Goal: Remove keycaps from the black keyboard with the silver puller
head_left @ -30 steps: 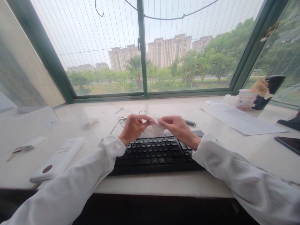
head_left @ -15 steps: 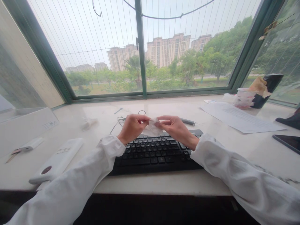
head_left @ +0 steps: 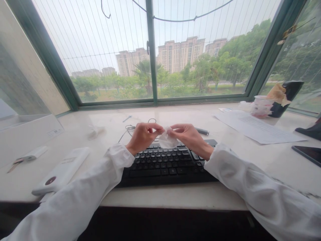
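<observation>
White wipe (head_left: 167,141), black keyboard (head_left: 165,165), white sleeves (head_left: 82,197), white power bank (head_left: 61,171) with brown circle, dark green window frame (head_left: 150,53).

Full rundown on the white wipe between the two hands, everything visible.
The white wipe is a small, thin, crumpled sheet that looks tissue-like and slightly translucent. It hangs bunched below the fingertips. The left hand pinches its left edge, the right hand its right edge. It sits over the far rows of the black keyboard; whether it touches the keys is unclear.
</observation>
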A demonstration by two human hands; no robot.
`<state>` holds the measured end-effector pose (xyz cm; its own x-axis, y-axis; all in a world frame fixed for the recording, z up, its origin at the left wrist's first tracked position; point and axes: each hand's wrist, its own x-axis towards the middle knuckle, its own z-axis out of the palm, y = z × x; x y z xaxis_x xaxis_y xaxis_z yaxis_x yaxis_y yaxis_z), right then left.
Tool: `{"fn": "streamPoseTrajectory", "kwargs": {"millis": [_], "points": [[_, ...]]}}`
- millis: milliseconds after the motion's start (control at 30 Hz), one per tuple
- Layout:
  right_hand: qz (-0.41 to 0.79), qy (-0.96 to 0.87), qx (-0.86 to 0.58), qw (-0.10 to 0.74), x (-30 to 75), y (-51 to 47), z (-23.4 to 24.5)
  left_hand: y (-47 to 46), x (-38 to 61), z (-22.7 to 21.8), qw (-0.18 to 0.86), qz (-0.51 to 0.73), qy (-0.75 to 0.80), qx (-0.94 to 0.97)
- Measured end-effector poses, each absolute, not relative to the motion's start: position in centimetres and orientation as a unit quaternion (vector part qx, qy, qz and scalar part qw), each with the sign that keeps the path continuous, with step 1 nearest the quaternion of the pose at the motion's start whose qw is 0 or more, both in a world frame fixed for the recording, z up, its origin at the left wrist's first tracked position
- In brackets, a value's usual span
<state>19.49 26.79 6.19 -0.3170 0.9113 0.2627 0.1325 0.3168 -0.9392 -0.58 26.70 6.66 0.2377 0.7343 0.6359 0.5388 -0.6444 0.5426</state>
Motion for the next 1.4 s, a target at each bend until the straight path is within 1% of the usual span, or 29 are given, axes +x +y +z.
{"fn": "streamPoseTrajectory", "kwargs": {"millis": [233, 433, 533, 700, 833, 933, 1033, 1267, 1400], "points": [[0.474, -0.683, -0.350, 0.432, 19.4, 26.5, 6.5, 26.8, -0.8, 6.6, 0.109, 0.448, 0.407, 0.788], [0.450, -0.691, -0.356, 0.440, 19.6, 26.6, 6.8, 26.7, -0.5, 6.7, 0.178, 0.443, 0.391, 0.787], [0.447, -0.686, -0.364, 0.444, 19.7, 26.8, 6.6, 26.4, -0.3, 6.8, 0.189, 0.438, 0.371, 0.797], [0.481, -0.673, -0.344, 0.446, 19.9, 26.8, 6.2, 26.1, 0.0, 6.8, 0.157, 0.427, 0.357, 0.816], [0.548, -0.660, -0.308, 0.412, 20.2, 26.7, 6.3, 26.1, 0.0, 6.8, 0.128, 0.420, 0.369, 0.819], [0.571, -0.666, -0.282, 0.389, 20.6, 26.8, 6.5, 26.0, 0.0, 6.8, 0.119, 0.419, 0.376, 0.818], [0.565, -0.673, -0.290, 0.379, 20.7, 26.9, 6.4, 26.0, 0.0, 6.7, 0.123, 0.423, 0.376, 0.815], [0.506, -0.665, -0.374, 0.402, 20.0, 26.7, 5.9, 25.8, 0.2, 6.8, 0.127, 0.414, 0.368, 0.823], [0.526, -0.670, -0.338, 0.400, 20.3, 26.7, 6.0, 25.9, 0.1, 6.8, 0.098, 0.398, 0.381, 0.829]]}}
